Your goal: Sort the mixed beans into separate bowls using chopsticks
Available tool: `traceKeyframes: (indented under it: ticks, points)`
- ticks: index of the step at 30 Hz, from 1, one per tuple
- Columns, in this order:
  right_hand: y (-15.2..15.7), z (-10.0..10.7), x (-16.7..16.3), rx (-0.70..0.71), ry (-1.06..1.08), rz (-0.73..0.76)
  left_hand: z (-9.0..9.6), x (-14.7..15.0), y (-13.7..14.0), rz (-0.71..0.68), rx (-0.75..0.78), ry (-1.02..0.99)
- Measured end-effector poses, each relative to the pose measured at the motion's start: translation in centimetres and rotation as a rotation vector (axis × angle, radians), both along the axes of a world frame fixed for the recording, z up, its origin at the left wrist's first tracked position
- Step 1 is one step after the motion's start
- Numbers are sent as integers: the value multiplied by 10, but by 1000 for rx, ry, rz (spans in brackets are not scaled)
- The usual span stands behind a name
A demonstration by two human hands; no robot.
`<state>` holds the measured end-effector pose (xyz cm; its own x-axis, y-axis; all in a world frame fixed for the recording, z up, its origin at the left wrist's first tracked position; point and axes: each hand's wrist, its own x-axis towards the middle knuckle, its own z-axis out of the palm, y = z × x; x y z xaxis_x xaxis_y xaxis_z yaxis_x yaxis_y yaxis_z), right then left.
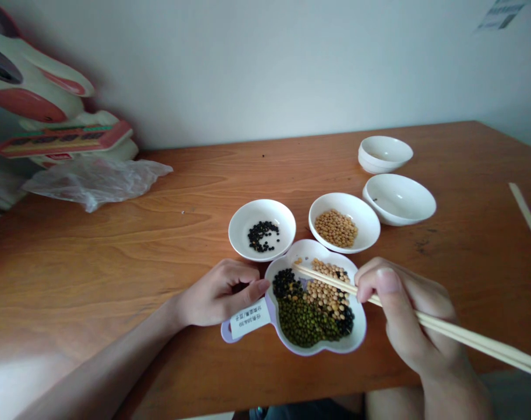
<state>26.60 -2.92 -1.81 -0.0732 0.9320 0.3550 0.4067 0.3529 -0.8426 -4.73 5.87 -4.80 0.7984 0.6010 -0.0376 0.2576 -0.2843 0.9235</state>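
Note:
A paw-shaped dish (359, 335) with a lilac rim and a labelled handle lies near the table's front edge. It holds green mung beans (307, 322), pale soybeans (329, 291) and black beans (285, 284), partly mixed. My left hand (226, 291) is closed at the dish's left rim, thumb on the edge, other fingers curled. In my right hand (416, 315) is a pair of wooden chopsticks (462, 335), their tips close together by a soybean at the dish's far left side. Whether the tips grip that bean is too small to tell.
Just beyond the dish stand a white bowl (236, 227) of black beans and another white bowl (373, 230) of soybeans. Farther right are a white bowl (405, 198) with a dark speck and stacked white bowls (385, 153). A plastic bag (99, 181) and cow-shaped toy (59, 137) sit back left.

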Motion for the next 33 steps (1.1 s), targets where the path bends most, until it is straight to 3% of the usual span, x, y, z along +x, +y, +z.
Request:
traceKeyframes:
  ticks: [8, 13, 19, 27, 33]
  points:
    - [-2, -6, 20, 32, 237, -144, 0, 1, 0, 0, -2, 7]
    - [-5, -4, 22, -29, 257, -142, 0, 0, 0, 1, -8, 12]
    - [-3, -8, 17, 4, 209, -107, 3, 1, 0, 2, 3, 7]
    - [-1, -12, 4, -53, 216, 0, 1, 1, 0, -1, -5, -6]
    - [0, -7, 9, 20, 257, -124, 3, 3, 0, -1, 13, -8]
